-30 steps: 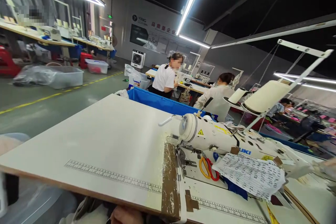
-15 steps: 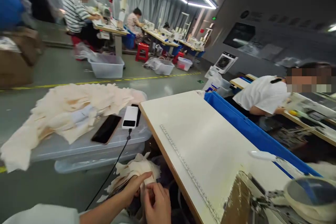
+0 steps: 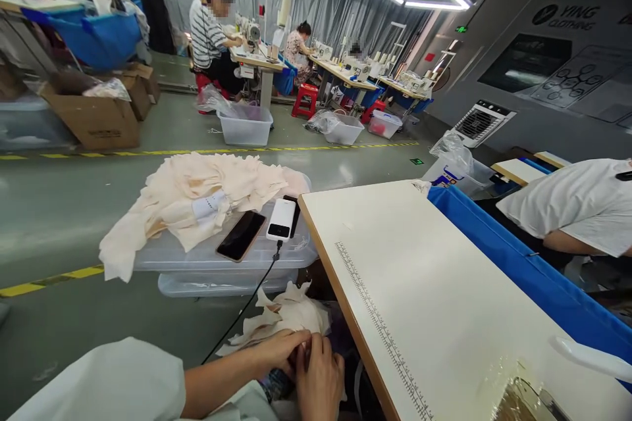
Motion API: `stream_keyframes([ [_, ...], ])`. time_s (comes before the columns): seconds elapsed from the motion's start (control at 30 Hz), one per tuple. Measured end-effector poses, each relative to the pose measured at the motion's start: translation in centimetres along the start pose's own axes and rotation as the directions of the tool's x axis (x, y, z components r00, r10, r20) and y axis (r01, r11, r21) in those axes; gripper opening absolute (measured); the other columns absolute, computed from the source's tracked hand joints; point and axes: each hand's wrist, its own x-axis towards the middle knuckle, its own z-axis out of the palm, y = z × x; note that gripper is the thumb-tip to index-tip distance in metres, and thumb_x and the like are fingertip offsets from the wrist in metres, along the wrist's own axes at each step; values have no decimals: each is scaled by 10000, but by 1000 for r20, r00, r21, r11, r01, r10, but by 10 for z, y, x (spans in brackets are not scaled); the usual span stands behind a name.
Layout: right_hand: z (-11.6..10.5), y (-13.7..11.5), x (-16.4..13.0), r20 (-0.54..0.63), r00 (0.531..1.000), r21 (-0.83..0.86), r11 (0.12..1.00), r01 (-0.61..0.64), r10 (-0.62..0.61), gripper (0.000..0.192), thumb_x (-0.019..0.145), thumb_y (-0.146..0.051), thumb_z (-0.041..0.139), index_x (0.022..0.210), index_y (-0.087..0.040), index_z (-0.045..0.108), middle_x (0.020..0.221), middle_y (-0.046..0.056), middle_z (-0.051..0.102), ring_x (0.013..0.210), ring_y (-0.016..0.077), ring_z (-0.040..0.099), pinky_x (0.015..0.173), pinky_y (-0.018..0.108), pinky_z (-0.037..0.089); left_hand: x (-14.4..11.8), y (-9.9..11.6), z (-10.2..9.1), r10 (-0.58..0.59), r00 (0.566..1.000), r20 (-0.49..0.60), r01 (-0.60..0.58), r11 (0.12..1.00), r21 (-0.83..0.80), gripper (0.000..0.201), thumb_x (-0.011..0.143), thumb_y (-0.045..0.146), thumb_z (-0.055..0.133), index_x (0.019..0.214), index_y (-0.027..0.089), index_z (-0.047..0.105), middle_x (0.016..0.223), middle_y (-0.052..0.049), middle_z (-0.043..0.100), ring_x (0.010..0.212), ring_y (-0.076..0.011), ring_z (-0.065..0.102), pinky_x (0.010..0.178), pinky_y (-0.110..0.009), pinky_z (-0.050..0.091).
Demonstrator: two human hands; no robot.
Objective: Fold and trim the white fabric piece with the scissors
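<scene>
holding cloth pieces (image 3: 291, 316) beside bin (image 3: 222, 256)

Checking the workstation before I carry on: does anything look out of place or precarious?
Yes. The cream fabric pile droops over the clear bin's left edge, and a phone lies near the lid's front edge. Both hands work fabric pieces in the lap.

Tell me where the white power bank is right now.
In the head view, left of centre, the white power bank lies on the clear bin lid, between the phone and the table edge.
</scene>
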Motion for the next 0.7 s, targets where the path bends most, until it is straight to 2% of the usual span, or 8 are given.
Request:
stream_keyframes([
  [0.13, 12, 3, -5, -51, 999, 52, 999, -4, 7, 171, 958, -195, 440, 846, -232, 563, 820, 37, 627, 736, 226, 608, 754, 374, 354, -26, -8, -13, -19, 996, -91, 12, 997, -72, 372, 700, 501, 653, 894, 186, 611, 840, -53, 622, 906, -267, 602, 742, -360, 456],
  [0.2, 18, 3, -8, -64, 998, 87, 996, -13, 19, 126, 955, -212, 471, 861, -233, 552, 829, 31, 619, 747, 225, 604, 763, 368, 351, -41, -11, -17, 71, 986, -151, -77, 996, -35, 378, 683, 479, 686, 919, 200, 592, 802, -37, 639, 888, -251, 603, 795, -352, 440],
  [0.27, 21, 3, -10, -67, 997, 119, 993, -15, 23, 99, 943, -223, 508, 848, -233, 536, 823, 23, 607, 744, 223, 600, 762, 360, 349, -53, -9, -16, 217, 962, -164, -213, 976, 43, 364, 720, 495, 679, 904, 203, 563, 731, -22, 637, 809, -225, 594, 824, -346, 426],
  [0.37, 18, 1, -12, -58, 998, 155, 988, -24, 33, 100, 907, -175, 538, 830, -236, 519, 816, 8, 592, 742, 215, 598, 766, 345, 358, -60, -1, -5, 349, 935, -69, -342, 934, 100, 343, 839, 527, 593, 922, 199, 534, 665, -11, 614, 726, -202, 583, 808, -339, 439],
  [0.47, 9, -2, -15, -33, 997, 183, 981, -63, 70, 197, 814, -46, 534, 838, -241, 524, 805, -11, 585, 745, 203, 601, 773, 318, 380, -49, 4, 9, 335, 941, 39, -337, 940, 51, 378, 867, 574, 559, 931, 206, 500, 679, -6, 611, 613, -173, 581, 690, -308, 459],
  [0.57, 5, -3, -18, -15, 989, 162, 976, -146, 150, 301, 734, 14, 521, 880, -247, 558, 838, -3, 610, 759, 211, 618, 767, 314, 409, -25, 2, 15, 309, 948, 79, -312, 950, 25, 435, 790, 620, 604, 885, 219, 466, 624, 37, 563, 424, -117, 486, 530, -264, 397],
  [0.7, 26, -2, -28, -7, 971, 95, 967, -237, 239, 358, 653, 3, 567, 904, -247, 620, 896, 29, 657, 736, 221, 642, 744, 327, 453, -6, -8, 14, 200, 975, 98, -201, 980, -2, 462, 666, 587, 725, 812, 238, 461, 562, 78, 462, 411, -113, 478, 471, -234, 315],
])
